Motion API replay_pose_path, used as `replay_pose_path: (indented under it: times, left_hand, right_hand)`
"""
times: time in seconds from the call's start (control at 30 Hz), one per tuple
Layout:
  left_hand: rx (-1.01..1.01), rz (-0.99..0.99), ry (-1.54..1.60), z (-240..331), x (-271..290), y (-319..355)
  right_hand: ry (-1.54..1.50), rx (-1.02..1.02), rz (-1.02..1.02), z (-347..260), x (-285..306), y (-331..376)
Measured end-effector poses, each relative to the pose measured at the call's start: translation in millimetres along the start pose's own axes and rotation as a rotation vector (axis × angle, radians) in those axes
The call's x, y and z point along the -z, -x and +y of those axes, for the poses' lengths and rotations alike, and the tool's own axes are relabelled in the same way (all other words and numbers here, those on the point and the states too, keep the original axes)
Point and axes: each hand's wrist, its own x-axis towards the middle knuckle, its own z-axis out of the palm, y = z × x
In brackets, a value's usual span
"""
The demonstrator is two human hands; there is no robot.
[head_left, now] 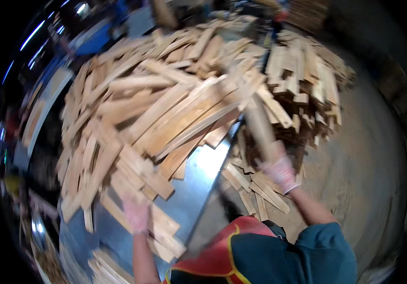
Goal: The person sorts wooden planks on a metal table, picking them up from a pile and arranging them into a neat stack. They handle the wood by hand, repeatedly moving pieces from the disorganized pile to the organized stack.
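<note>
Right hand [278, 171]: grip is wrapping the near end of a wooden slat [261, 124], which is angling up past the worktop [195, 190]'s right edge. Left hand [137, 214] is lying over loose slats [165, 221]; can't tell if its grip is holding any. Doing this well probably means keeping a firm clasp and swinging clear of the side stack [302, 66]. Held slat is looking pale, narrow, motion-blurred; grain isn't showing.
</note>
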Motion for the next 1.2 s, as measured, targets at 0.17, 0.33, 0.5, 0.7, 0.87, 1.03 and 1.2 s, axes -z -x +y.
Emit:
replay_pose_path:
  times: [0.17, 0.33, 0.5, 0.7, 0.87, 1.03, 1.2]
  left_hand:
    - [0.055, -0.078, -0.091, 99, -100, -89]
    - [0.350, -0.009, -0.210, 106, -100, -71]
    - [0.408, 0.004, 0.067, 60, -83, -40]
    - [0.582, -0.443, 1.786, 0, -6, 117]
    - [0.310, -0.600, 0.999, -14, 64, 253]
    - [0.513, -0.458, 0.955, -38, 110, 347]
    - [0.218, 0.247, -0.204, -152, 82, 393]
  right_hand:
    - [-0.144, -0.269, 0.195, 83, 148, -197]
    - [0.622, 0.420, 0.389, 73, 149, -328]
    - [0.747, 0.747, -0.137, -92, -78, -230]
    - [0.942, 0.838, -0.404, -197, -168, -224]
    - [1.139, 0.770, -0.551, -205, -179, -227]
    - [1.347, 1.028, -0.698, -181, -201, -182]
    - [0.861, 0.964, -0.718, -231, -219, -56]
